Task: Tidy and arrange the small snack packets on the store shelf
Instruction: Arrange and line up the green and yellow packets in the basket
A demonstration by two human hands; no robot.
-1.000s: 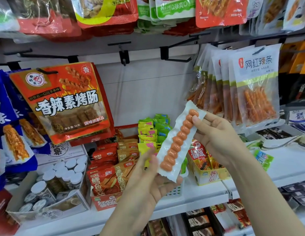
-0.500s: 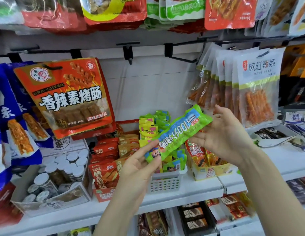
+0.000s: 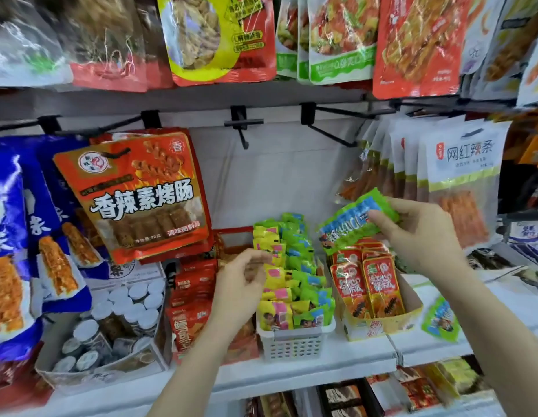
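My right hand grips a long green and blue snack packet, held tilted above the yellow cardboard box of red packets. My left hand is at the left edge of the white plastic basket, its fingers curled against the yellow packets standing there. It is blurred, so I cannot tell if it pinches one. The basket holds several yellow and green packets in rows. A loose green packet lies on the shelf to the right of the yellow box.
A red bag hangs on a hook at the left, beside blue bags. White-fronted bags hang at the right. Two bare black hooks jut out above the basket. A box of small jars and red packets sit left of the basket.
My left hand let go of the long packet and dropped to the basket's left side. My right hand carried the packet to the right, now above the yellow box. The camera moved closer.
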